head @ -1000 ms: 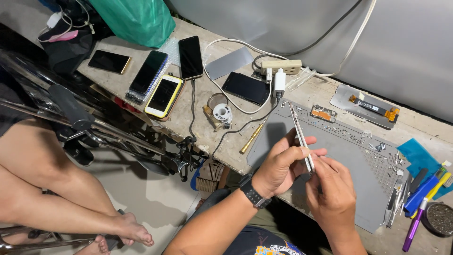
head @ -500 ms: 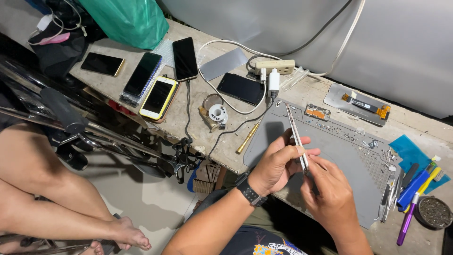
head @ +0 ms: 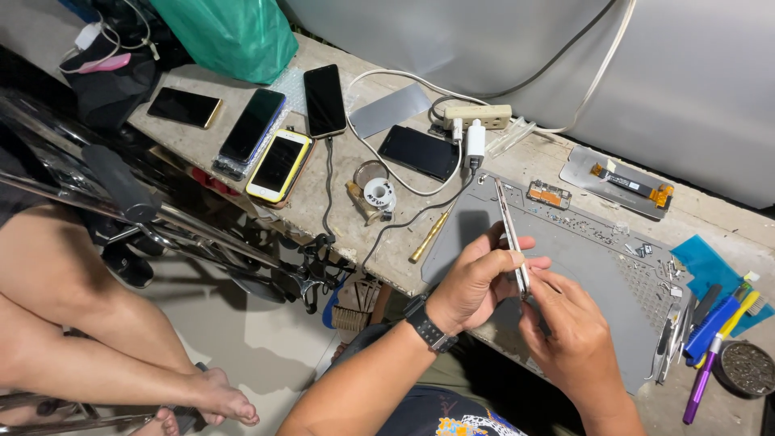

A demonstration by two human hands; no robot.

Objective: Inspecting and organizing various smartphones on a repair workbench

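Plainly, I start at my fingers (head: 504,260): those of my left hand (head: 476,282) are clamped on a thin phone (head: 512,238), held on edge so its narrow side faces up at me, which I judge keeps the seam in view; the fingers of my right hand (head: 569,331) are pinched together against the lower end of that same phone, thumb and forefinger tight at the edge, though I cannot tell whether a small pick or tool sits between them; a dark watch (head: 425,327) wraps my left wrist; the phone hangs just above a grey work mat (head: 597,266), probably so that anything dropped lands on it, and tiny screws (head: 581,226) lie scattered along the mat's far side, kept together near a small orange part (head: 549,194); to the right of the mat lie tweezers (head: 666,343), a blue brush (head: 714,319) and a purple pen-like tool (head: 702,379), all within reach of my right hand; beyond the mat a grey plate with a flex cable (head: 626,182) rests on the bench (head: 339,202); further left, a solder spool (head: 377,194), a brass rod (head: 429,234), a power strip (head: 476,117) with a white charger (head: 475,141), and several phones lie flat, one in a yellow case (head: 278,164); another person's bare legs (head: 89,323) sit well apart at the far left.
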